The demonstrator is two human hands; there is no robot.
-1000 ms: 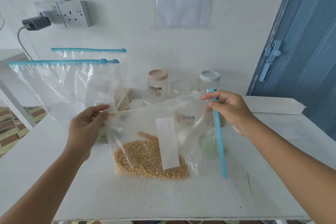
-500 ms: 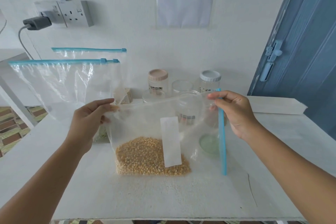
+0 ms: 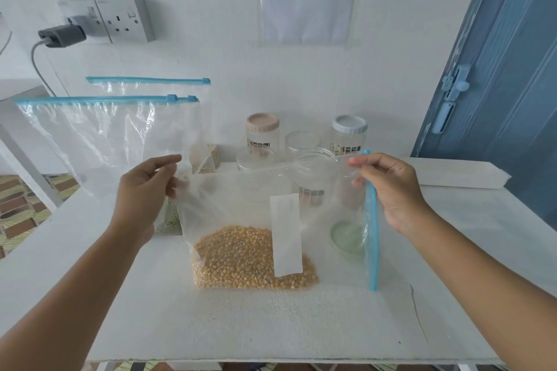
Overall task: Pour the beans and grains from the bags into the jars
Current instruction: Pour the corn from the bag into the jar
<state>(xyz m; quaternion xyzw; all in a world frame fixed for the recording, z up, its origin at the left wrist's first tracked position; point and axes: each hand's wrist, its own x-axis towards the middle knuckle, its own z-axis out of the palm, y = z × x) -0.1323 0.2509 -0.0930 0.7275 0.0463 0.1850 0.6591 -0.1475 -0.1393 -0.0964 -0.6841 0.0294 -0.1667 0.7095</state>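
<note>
Clear bag point(image 3: 241, 205) of yellow kernels point(image 3: 241, 259), left hand point(image 3: 144, 190) and right hand point(image 3: 394, 187) fingers pinching its upper corners

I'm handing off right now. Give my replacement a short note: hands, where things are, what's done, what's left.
Left hand pinches the corn bag's left corner; right hand pinches its blue zip strip, which hangs down the right side.
Corn kernels sit in the bag's bottom, resting on the table.
An open jar stands behind the bag.
Done: no corn poured.
Left: tip the corn into the jar, then the other bags.
</note>
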